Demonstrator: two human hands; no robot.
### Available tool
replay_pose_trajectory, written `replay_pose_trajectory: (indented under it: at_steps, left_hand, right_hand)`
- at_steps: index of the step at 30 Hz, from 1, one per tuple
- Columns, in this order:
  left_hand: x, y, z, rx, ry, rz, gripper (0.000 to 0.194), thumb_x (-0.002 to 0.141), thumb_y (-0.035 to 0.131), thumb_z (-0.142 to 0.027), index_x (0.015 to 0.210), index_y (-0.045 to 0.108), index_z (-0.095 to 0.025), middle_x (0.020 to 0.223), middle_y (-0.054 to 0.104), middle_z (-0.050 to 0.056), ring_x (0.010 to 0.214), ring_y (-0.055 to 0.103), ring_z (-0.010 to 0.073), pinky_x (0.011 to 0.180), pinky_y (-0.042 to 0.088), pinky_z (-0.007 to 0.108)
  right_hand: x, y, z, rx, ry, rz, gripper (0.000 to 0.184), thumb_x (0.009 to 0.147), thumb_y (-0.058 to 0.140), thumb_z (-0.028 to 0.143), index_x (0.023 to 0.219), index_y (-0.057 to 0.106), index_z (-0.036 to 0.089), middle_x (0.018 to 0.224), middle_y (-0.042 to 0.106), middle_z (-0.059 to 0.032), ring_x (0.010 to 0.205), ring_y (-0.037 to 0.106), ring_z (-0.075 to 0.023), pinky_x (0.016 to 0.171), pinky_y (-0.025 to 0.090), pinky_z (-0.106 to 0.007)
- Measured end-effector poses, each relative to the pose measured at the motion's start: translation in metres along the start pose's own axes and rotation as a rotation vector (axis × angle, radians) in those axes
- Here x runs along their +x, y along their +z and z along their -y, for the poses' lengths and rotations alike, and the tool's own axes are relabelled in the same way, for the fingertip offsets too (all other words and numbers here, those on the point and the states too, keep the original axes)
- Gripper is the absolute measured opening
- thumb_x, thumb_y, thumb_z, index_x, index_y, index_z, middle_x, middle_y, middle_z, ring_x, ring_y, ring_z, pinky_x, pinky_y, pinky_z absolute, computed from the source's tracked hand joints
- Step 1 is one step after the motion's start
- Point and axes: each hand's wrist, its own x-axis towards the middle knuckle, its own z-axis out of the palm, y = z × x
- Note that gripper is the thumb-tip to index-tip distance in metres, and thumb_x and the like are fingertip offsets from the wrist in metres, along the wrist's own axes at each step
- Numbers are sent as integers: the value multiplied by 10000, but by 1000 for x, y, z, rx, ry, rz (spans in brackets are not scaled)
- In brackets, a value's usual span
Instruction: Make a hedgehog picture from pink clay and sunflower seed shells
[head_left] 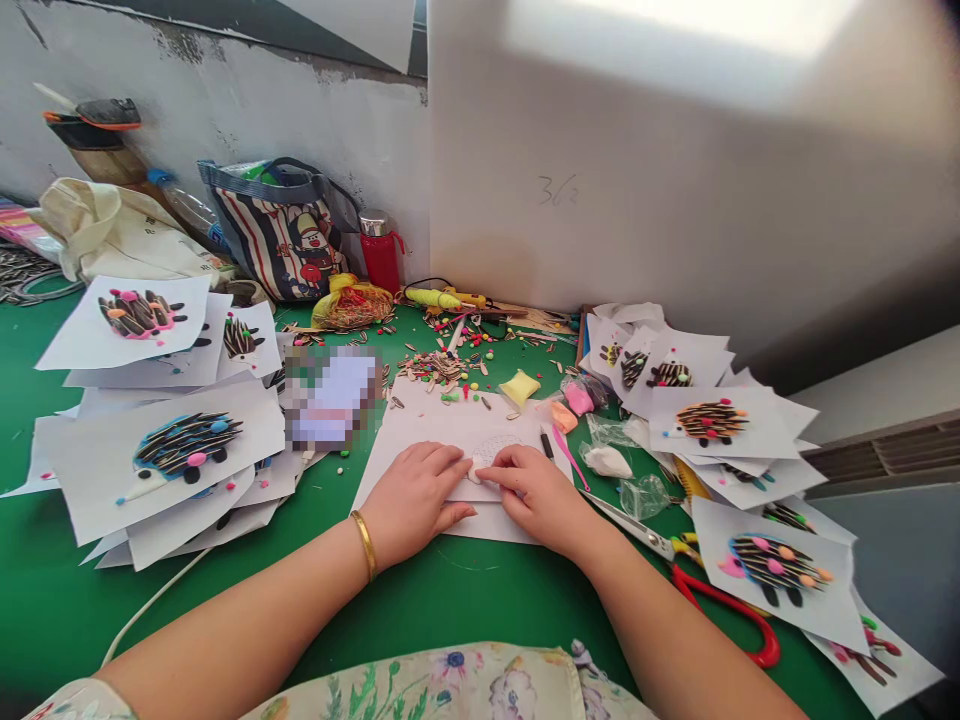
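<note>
At the near right of the green worktop (450, 610), scissors (661, 545) with red on the handles lie open, partly behind your right forearm. In the middle, your left hand (421, 500) is spread palm down on a white sheet (405, 430), its thumb apart from the fingers. Your right hand (536, 495) has its index finger on a small white lump (474, 468) between both hands; you cannot tell from here whether it pinches the lump. Just beyond, a dotted round outline (502, 445) shows on the sheet. To its right you have a black pen (547, 443) and a pink tool (570, 457). Stacked seed-covered pictures stand left (97, 460) and right (720, 425). Past the sheet's far edge lie a yellow clay packet (520, 388) and a heap of seeds (435, 368). Farthest off, a red bottle (381, 262) stands right of a striped bag (274, 240).
</note>
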Motion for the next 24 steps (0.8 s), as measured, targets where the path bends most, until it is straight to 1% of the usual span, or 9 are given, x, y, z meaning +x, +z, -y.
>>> replay_pose_trajectory:
  at_steps: [7, 11, 14, 19, 24]
  left_hand:
    - [0, 1, 3, -15, 6, -14, 408, 881, 612, -403, 1235, 591, -200, 1232, 606, 114, 1142, 538, 283, 995, 444, 476]
    - [-1, 3, 4, -8, -3, -5, 412, 872, 629, -387, 1223, 600, -173, 1244, 606, 123, 1144, 539, 288, 999, 448, 476]
    - [-2, 4, 6, -16, -3, -15, 427, 852, 659, -365, 1226, 599, -169, 1249, 608, 125, 1152, 539, 285, 1008, 449, 470]
    - [-3, 4, 8, -33, 3, -27, 465, 822, 698, -370, 1224, 601, -157, 1254, 611, 125, 1154, 541, 286, 1016, 449, 460]
    - [-2, 4, 8, -40, 12, -40, 452, 813, 710, -355, 1207, 606, -157, 1234, 618, 125, 1138, 548, 288, 1000, 461, 465]
  right_hand:
    - [-1, 0, 0, 6, 5, 3, 451, 824, 530, 46, 1169, 693, 288, 1015, 605, -55, 966, 551, -196, 883, 472, -371]
    - [-1, -1, -1, 44, 10, -30, 449, 823, 519, 41, 1189, 674, 250, 1079, 620, -67, 1021, 558, -201, 934, 474, -375]
    - [-1, -2, -1, 53, 8, -27, 419, 835, 513, 48, 1169, 681, 236, 1087, 625, -70, 1024, 564, -199, 939, 475, -368]
    - [-2, 0, 0, 4, 2, -7, 443, 833, 524, 54, 1194, 671, 265, 1052, 607, -63, 997, 547, -201, 914, 460, -370]
    - [-2, 7, 2, -84, 13, 14, 495, 817, 551, 69, 1246, 639, 300, 1028, 571, -60, 977, 512, -210, 879, 429, -379]
